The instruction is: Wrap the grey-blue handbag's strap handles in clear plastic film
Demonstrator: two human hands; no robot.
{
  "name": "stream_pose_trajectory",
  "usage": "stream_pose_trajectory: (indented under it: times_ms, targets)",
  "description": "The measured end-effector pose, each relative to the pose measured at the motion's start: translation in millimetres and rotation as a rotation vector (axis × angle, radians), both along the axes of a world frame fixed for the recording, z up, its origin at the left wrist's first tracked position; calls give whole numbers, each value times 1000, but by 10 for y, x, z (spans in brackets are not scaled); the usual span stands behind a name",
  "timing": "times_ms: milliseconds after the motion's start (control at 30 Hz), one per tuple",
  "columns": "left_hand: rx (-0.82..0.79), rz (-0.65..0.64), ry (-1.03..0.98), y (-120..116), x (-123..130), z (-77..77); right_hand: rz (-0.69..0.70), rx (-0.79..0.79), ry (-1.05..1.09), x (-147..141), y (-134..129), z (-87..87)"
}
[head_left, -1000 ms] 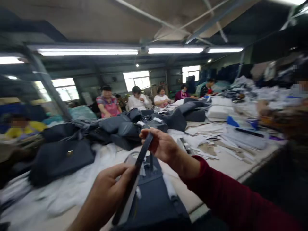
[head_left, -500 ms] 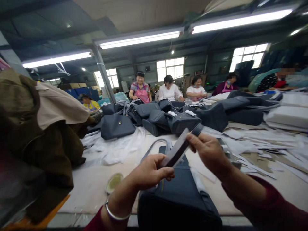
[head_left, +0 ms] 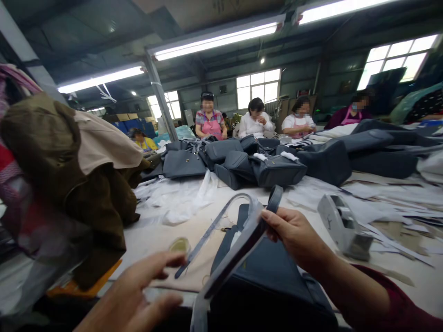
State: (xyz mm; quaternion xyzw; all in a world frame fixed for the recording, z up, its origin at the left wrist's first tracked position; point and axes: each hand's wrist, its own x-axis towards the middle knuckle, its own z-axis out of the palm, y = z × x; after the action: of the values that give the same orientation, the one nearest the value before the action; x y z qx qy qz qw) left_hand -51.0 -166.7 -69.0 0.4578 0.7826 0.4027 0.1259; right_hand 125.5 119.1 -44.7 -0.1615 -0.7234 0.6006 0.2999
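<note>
My right hand (head_left: pixel 294 228) pinches a dark strap (head_left: pixel 235 256) with a pale, translucent wrapping along it. The strap loops over the top of my fingers and runs down to the lower left, in front of a dark blue handbag (head_left: pixel 270 281). At the lower left, my left hand (head_left: pixel 134 290) is off the strap, its fingers apart and slightly blurred. Behind the strap, another long thin strap (head_left: pixel 204 237) curves over the table beside the bag. Near my left fingertips sits a small round dish (head_left: pixel 179 245), partly hidden.
A grey tape dispenser (head_left: pixel 344 226) stands right of my right hand. Several dark bags (head_left: pixel 277 170) are heaped across the table. Paper strips (head_left: pixel 398 216) lie at right, crumpled plastic film (head_left: pixel 187 203) at left. A brown coat (head_left: pixel 100 198) hangs at left. Several people sit across the table.
My left hand has let go of the strap and moved down and left. My right hand keeps its pinch. The view has turned, bringing the tape dispenser out from behind my right hand.
</note>
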Motion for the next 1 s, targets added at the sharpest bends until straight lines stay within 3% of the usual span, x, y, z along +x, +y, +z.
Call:
stream_pose_trajectory:
  times_ms: [67, 133, 200, 300, 367, 433, 567, 633, 700, 833, 900, 1000]
  targets:
    - [165, -18, 83, 266, 98, 178, 53, 59, -55, -18, -216, 2]
    - [174, -215, -91, 610, 239, 227, 73, 95, -84, -20, -333, -21]
    - [89, -350, -374, 927, 392, 143, 79, 28, -55, -28, -309, -50]
    - [42, -365, -598, 1199, 549, -80, 83, -328, 48, -57, -44, -31]
    - [42, -367, -609, 1257, 574, -173, 17, -532, 93, -68, 154, 9]
    - [35, -351, -591, 1280, 561, -177, -66, -529, 121, -67, 236, 15]
    - [101, -292, -576, 1345, 544, -49, -25, -37, 78, -41, -12, -149]
    - [125, -285, -584, 1375, 554, -23, 59, 78, 26, -41, -135, -245]
    - [95, -272, -581, 1391, 566, -50, 120, -106, 11, -77, -100, -287]
    - [32, -260, -606, 1435, 561, -171, 52, -763, -16, -209, 318, -236]
    - [34, -274, -638, 1503, 538, -222, -16, -799, -58, -248, 443, -249]
    - [16, -271, -626, 1656, 479, -280, -3, -493, -88, -247, 347, -392]
